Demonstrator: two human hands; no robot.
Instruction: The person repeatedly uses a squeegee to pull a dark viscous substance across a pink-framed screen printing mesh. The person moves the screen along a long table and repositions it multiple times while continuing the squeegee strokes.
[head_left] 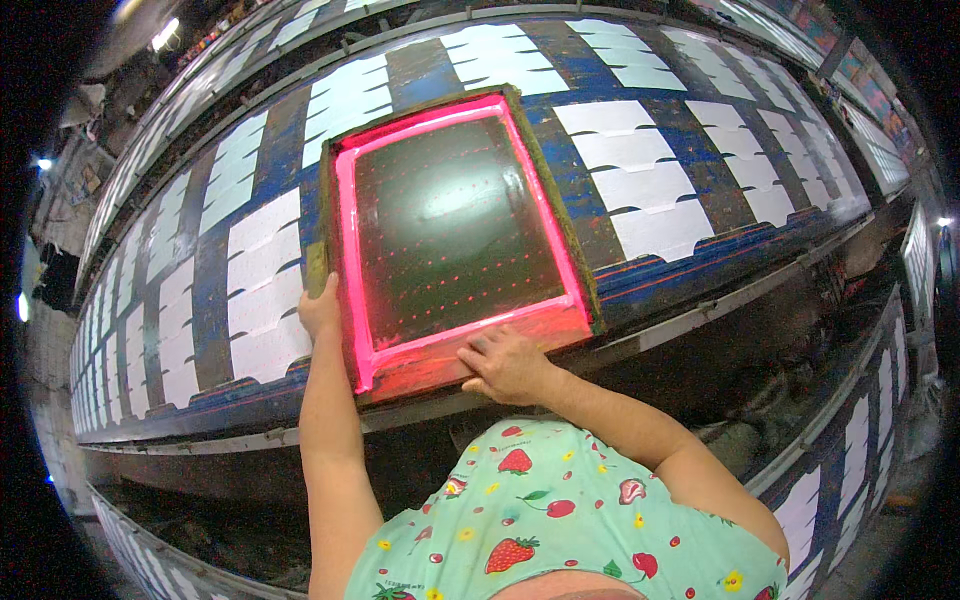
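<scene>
A screen printing frame (569,226) lies at a slant on the long table, with bright pink ink or tape round its inner border. Its dark mesh (450,240) shows rows of small pink dots and a glare from a lamp. My left hand (321,308) is closed on the frame's left side, beside a yellowish block (316,268), its thumb along the edge. At the near rail, my right hand (505,365) has its fingers curled over the pink-smeared strip; its palm side is hidden.
White cut sheets (640,195) lie in columns across the blue-stained table (650,285), on both sides of the frame. A metal rail (690,319) runs along the table's near edge. Another table with white sheets (850,450) stands at lower right, and more rows lie beyond.
</scene>
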